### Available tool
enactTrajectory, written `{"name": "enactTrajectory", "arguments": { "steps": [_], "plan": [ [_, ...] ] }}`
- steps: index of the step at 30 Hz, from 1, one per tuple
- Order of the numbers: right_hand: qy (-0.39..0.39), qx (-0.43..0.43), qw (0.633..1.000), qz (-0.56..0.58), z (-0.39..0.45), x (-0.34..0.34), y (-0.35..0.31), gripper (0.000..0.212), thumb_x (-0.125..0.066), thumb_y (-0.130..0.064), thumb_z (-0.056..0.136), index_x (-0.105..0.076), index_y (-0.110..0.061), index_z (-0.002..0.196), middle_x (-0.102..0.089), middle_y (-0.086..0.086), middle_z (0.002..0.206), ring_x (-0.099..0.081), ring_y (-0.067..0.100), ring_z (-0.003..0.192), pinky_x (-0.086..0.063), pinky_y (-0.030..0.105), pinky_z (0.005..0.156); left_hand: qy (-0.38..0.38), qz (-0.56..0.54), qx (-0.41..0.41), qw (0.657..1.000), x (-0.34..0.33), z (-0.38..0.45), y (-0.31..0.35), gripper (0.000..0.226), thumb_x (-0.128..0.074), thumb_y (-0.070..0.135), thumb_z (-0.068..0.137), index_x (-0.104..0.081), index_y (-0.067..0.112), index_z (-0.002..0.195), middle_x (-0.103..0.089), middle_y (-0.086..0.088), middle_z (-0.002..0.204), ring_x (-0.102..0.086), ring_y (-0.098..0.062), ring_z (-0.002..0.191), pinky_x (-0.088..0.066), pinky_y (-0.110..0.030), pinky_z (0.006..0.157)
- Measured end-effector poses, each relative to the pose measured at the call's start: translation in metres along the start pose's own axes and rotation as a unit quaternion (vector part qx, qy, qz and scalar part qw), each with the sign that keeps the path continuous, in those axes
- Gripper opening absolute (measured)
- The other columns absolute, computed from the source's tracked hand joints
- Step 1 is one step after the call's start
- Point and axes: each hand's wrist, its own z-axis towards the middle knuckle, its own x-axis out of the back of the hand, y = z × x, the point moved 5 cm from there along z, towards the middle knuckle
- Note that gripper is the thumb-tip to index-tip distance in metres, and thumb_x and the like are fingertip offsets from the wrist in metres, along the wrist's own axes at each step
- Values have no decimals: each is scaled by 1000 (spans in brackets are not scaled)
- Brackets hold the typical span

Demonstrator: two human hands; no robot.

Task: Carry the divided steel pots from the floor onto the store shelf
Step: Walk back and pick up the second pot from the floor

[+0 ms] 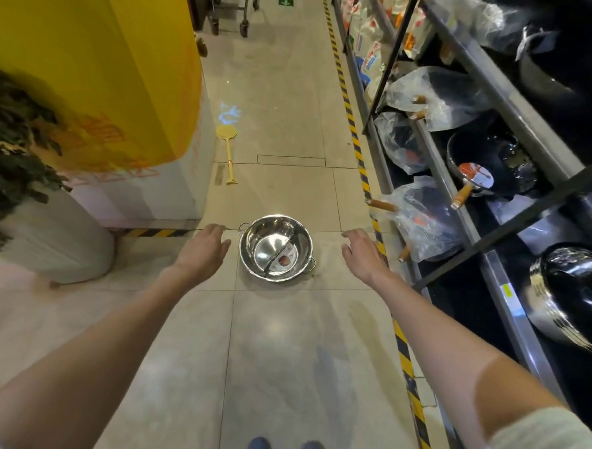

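Note:
One shiny divided steel pot (275, 247) stands upright on the tiled floor in the aisle, with an S-shaped divider, a paper label inside and two small loop handles. My left hand (203, 251) hangs just left of its rim, fingers apart and empty. To the right of the pot, a short gap away, my right hand (362, 255) is also empty with fingers loosely curled. Neither hand touches the pot. The store shelf (456, 203) runs along the right side.
The shelf tiers hold black woks in plastic bags (419, 218), some wooden handles sticking into the aisle. Yellow-black tape (357, 152) lines the floor by the shelf. A yellow pillar (109, 66), a white planter (52, 242) and a yellow swatter (228, 151) are on the left.

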Motion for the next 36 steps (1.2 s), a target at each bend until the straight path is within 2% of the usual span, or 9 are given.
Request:
{"name": "enactTrajectory", "arguments": {
  "steps": [4, 8, 15, 20, 26, 31, 34, 36],
  "plan": [
    [-21, -18, 1000, -1, 44, -14, 7, 40, -39, -15, 96, -40, -6, 136, -40, 11, 142, -40, 28, 131, -36, 40, 109, -22, 6, 13, 1000, -5, 44, -16, 46, -36, 25, 96, -33, 2, 136, -38, -20, 144, -40, -36, 129, -36, -47, 107],
    [-33, -36, 999, -13, 106, -30, 25, 41, -39, -14, 96, -40, -5, 136, -40, 13, 143, -38, 29, 133, -33, 37, 111, -38, 9, 29, 999, -22, 97, -32, 48, -35, 26, 96, -30, 4, 139, -36, -18, 146, -38, -34, 132, -36, -47, 109],
    [-53, -60, 997, -5, 237, -96, 56, 43, -37, -12, 96, -35, -7, 139, -40, 14, 142, -39, 29, 132, -34, 38, 109, -40, -15, 66, 997, -84, 222, -79, 48, -37, 24, 96, -29, 5, 139, -36, -18, 146, -36, -33, 133, -33, -44, 109],
    [-68, -71, 995, -9, 322, -192, 101, 46, -38, -13, 96, -31, -8, 141, -39, 15, 142, -39, 30, 131, -35, 38, 107, -41, -17, 87, 995, -182, 305, -132, 50, -39, 24, 95, -27, 5, 140, -33, -20, 147, -33, -34, 135, -32, -47, 109],
    [-74, -83, 994, -2, 405, -339, 186, 52, -37, -17, 96, -23, -13, 145, -30, 15, 150, -31, 29, 138, -29, 40, 114, -45, -42, 101, 993, -347, 387, -208, 57, -41, 24, 94, -17, 7, 143, -28, -23, 148, -40, -37, 129, -37, -47, 106],
    [-67, -98, 993, 7, 457, -434, 249, 58, -39, -22, 96, -14, -19, 147, -24, 14, 152, -27, 30, 139, -27, 43, 116, -35, -71, 105, 991, -458, 436, -256, 66, -46, 25, 92, -10, 4, 144, -23, -27, 146, -39, -43, 127, -38, -51, 103],
    [-53, -81, 995, 21, 479, -467, 267, 59, -40, -24, 96, -12, -21, 148, -25, 14, 153, -28, 31, 140, -27, 45, 116, -7, -101, 93, 990, -498, 455, -276, 59, -48, 22, 90, -19, 3, 138, -36, -28, 136, -45, -44, 119, -43, -54, 98],
    [-33, -54, 997, 32, 486, -477, 270, 52, -39, -24, 94, -22, -24, 143, -42, 16, 141, -43, 34, 128, -38, 46, 108, 13, -117, 70, 991, -513, 463, -285, 54, -48, 20, 90, -23, 1, 134, -47, -29, 126, -49, -43, 111, -45, -56, 93]
  ]
}}
